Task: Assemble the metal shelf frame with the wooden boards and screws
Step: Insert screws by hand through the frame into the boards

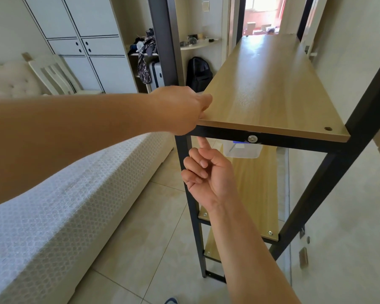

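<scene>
The black metal shelf frame [298, 143] stands upright with a light wooden board [268, 91] lying on its top level. My left hand [180, 108] grips that board's near left corner, thumb on the top edge. My right hand [208, 172] is under this corner, index finger pointing up and touching the underside of the front crossbar, the other fingers curled with nothing seen in them. A silver bolt [253, 138] sits in the crossbar's middle. An empty screw hole [328, 129] shows at the board's near right corner. A lower board [257, 194] is fixed with a screw [270, 233].
A clear plastic box [244, 151] rests on the lower board. A bed with a patterned cover [53, 205] runs close along the left. The wall [349, 194] is tight on the right. A black backpack [199, 73] and a white chair [53, 73] stand further back.
</scene>
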